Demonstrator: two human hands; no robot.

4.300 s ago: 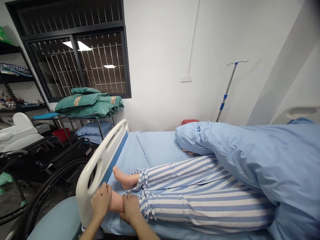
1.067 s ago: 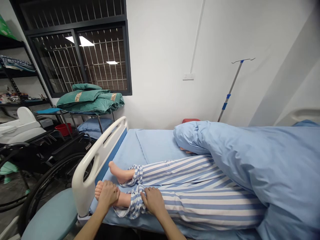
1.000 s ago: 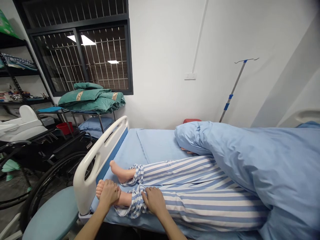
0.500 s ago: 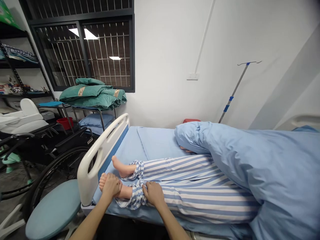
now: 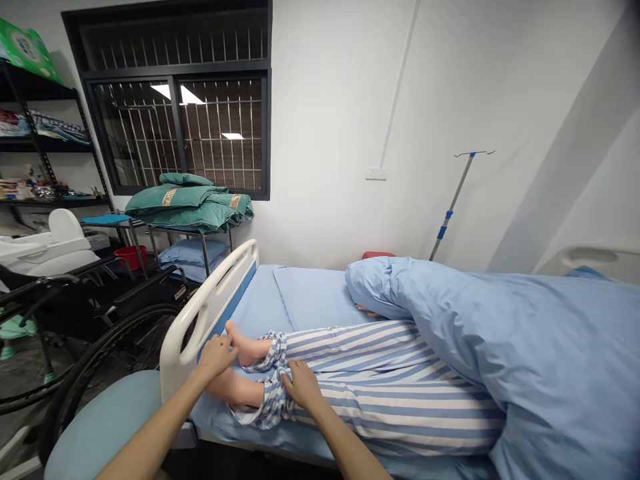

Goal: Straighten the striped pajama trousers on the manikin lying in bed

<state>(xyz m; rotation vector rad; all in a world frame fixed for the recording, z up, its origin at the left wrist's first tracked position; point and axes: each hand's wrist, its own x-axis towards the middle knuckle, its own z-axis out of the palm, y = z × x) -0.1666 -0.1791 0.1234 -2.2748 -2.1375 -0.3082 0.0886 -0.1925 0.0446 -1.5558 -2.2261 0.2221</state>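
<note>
Two bare feet stick out of blue-and-white striped trousers (image 5: 400, 407) on the bed, the far foot (image 5: 249, 347) toes up and the near foot (image 5: 240, 388) in front of it. My left hand (image 5: 219, 355) is over the toe end of the near foot, its loosely bent fingers apart and reaching the far foot's toes; whether they touch is unclear. The near foot's toes are hidden behind this hand and wrist. Around the near lower leg, just above the bunched cuff (image 5: 274, 403), my right hand (image 5: 303, 387) grips the striped cloth.
A white footboard (image 5: 200, 320) stands beyond the feet. A blue quilt (image 5: 450, 320) covers the upper body. To the left are a round blue stool (image 5: 107, 427) and a wheelchair (image 5: 135, 287). An IV pole (image 5: 453, 207) rises behind the bed.
My left hand has let go of the near foot and moved up toward the far foot. My right hand stays on the trouser leg. The view has tilted slightly upward.
</note>
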